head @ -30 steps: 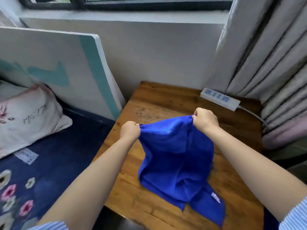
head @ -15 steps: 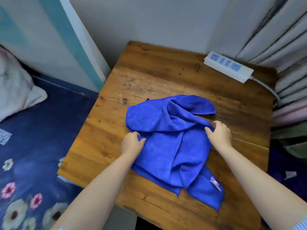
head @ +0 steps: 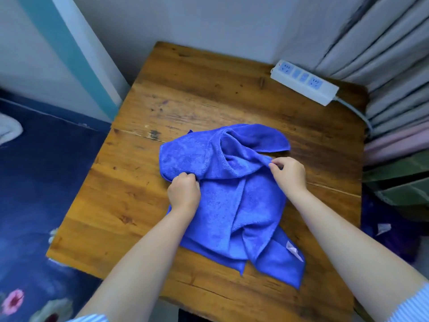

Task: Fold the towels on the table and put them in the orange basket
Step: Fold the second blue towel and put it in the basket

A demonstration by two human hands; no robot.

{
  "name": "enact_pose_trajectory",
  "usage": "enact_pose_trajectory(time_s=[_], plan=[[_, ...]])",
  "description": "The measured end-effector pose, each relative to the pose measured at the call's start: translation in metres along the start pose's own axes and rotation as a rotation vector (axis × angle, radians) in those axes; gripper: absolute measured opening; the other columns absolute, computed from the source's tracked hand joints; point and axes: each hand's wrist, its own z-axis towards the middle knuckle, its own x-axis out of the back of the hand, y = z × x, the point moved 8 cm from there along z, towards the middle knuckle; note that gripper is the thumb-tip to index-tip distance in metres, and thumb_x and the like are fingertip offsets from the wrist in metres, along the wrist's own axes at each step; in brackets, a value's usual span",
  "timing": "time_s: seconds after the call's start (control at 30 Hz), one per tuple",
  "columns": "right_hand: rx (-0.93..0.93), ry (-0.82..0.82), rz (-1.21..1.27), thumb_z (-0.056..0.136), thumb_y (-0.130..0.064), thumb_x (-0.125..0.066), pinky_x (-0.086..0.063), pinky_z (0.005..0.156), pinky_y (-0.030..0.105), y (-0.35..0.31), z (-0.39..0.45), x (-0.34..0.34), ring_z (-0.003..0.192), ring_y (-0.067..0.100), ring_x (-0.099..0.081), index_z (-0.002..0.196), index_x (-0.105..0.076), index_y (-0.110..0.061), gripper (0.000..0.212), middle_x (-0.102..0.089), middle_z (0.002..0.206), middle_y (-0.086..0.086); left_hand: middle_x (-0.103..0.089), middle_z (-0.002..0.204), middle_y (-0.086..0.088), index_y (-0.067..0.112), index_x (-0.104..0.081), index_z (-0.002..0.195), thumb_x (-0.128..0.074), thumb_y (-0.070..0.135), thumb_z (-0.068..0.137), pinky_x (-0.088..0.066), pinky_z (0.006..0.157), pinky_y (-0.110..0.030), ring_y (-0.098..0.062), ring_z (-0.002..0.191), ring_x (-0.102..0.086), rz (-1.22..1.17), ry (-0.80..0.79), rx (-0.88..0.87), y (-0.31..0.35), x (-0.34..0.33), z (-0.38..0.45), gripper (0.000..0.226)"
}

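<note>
A blue towel [head: 232, 194] lies crumpled on the wooden table [head: 185, 101], with a white label near its front right corner. My left hand [head: 184, 192] grips a fold at the towel's left side, fingers curled into the cloth. My right hand [head: 289, 174] pinches a ridge of the towel at its right side, just below a flap that lies toward the back. No orange basket is in view.
A white power strip [head: 304, 82] with a cable lies at the table's back right corner. Grey curtains [head: 383, 54] hang to the right. A white and teal board [head: 69, 54] leans at the left, above a dark blue flowered bedspread [head: 34, 194].
The towel was held up in the air by both hands, then dropped onto the table. Both hands have taken new holds on its left and right folds.
</note>
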Motion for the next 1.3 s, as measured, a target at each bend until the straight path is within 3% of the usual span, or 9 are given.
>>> enact_pose_trajectory(time_s=[0.2,0.33,0.47,0.57,0.67,0.8,1.0,1.13,1.3], plan=[[-0.074,0.043,0.205,0.084,-0.005,-0.058,-0.04,0.075,0.028,0.0,-0.007,0.017,0.087,0.026,-0.06,0.09,-0.069,0.0,0.014,-0.069,0.093,0.017,-0.062,0.081,-0.014,0.005,-0.056,0.075,-0.045,0.008,0.088,-0.028,0.06,-0.028,-0.032,0.079,-0.052,-0.259,-0.082,-0.028,-0.013,0.015,0.001,0.017],[-0.196,0.037,0.417,0.083,0.0,-0.056,-0.035,0.055,0.021,-0.008,-0.019,0.034,0.073,0.018,-0.049,0.081,-0.065,-0.003,0.01,-0.057,0.068,0.003,-0.036,0.052,0.001,0.015,-0.036,0.054,-0.044,0.001,0.086,-0.02,0.051,-0.029,-0.015,0.052,-0.032,-0.417,-0.19,0.028,-0.028,0.046,0.0,0.036],[-0.351,-0.16,0.599,0.086,0.004,-0.049,-0.03,0.045,0.018,-0.035,-0.025,0.047,0.055,0.012,-0.038,0.071,-0.056,-0.008,0.02,-0.046,0.062,0.002,-0.028,0.053,0.0,0.018,-0.042,0.058,-0.036,0.001,0.086,-0.014,0.044,-0.021,-0.013,0.046,-0.022,-0.82,-0.32,0.232,-0.033,0.085,0.006,0.034],[-0.338,-0.307,0.716,0.085,0.006,-0.041,-0.026,0.051,0.024,-0.083,-0.021,0.069,0.056,0.013,-0.038,0.067,-0.052,-0.014,0.029,-0.047,0.065,0.005,-0.033,0.039,0.01,0.018,-0.057,0.069,-0.029,-0.001,0.084,-0.017,0.036,-0.008,-0.004,0.032,-0.024,-0.984,-0.374,0.22,-0.024,0.133,0.011,0.037],[-0.258,-0.198,0.776,0.085,0.006,-0.038,-0.027,0.053,0.022,-0.134,-0.005,0.111,0.056,0.012,-0.041,0.065,-0.051,-0.017,0.033,-0.046,0.064,0.004,-0.031,0.031,0.012,0.016,-0.052,0.068,-0.024,-0.005,0.084,-0.016,0.031,-0.003,0.001,0.024,-0.022,-1.164,-0.275,0.168,-0.011,0.189,0.022,0.039],[-0.066,0.011,0.95,0.084,0.01,-0.037,-0.037,0.056,0.026,-0.203,0.014,0.174,0.044,0.011,-0.052,0.065,-0.052,-0.015,0.035,-0.049,0.064,0.008,-0.044,0.046,0.001,0.018,-0.047,0.068,-0.027,-0.005,0.091,-0.018,0.026,-0.004,0.001,0.021,-0.033,-1.358,-0.008,0.138,0.004,0.269,0.035,0.037],[0.212,0.254,1.049,0.082,0.008,-0.038,-0.035,0.037,0.008,-0.277,-0.001,0.266,0.052,0.007,-0.043,0.062,-0.051,-0.018,0.035,-0.051,0.058,-0.002,-0.056,0.06,0.001,0.017,-0.043,0.065,-0.033,-0.002,0.088,-0.031,0.036,-0.013,-0.006,0.049,-0.057,-1.652,0.2,-0.07,0.019,0.373,0.031,0.032],[0.2,0.313,0.973,0.08,0.003,-0.037,-0.025,0.036,0.008,-0.267,-0.023,0.264,0.051,0.008,-0.034,0.054,-0.043,-0.017,0.034,-0.043,0.034,-0.013,-0.057,0.041,0.01,0.018,-0.042,0.061,-0.053,0.017,0.091,-0.038,0.036,-0.009,-0.001,0.036,-0.054,-1.593,0.227,-0.05,-0.002,0.371,0.026,0.031],[0.023,0.178,0.792,0.083,-0.01,-0.049,-0.027,0.048,0.022,-0.213,-0.039,0.193,0.051,0.012,-0.033,0.054,-0.041,-0.018,0.031,-0.038,0.057,0.0,-0.041,0.058,-0.008,0.013,-0.04,0.056,-0.054,0.009,0.088,-0.038,0.036,-0.014,-0.009,0.032,-0.05,-0.954,0.039,0.058,-0.036,0.307,0.035,0.035]])
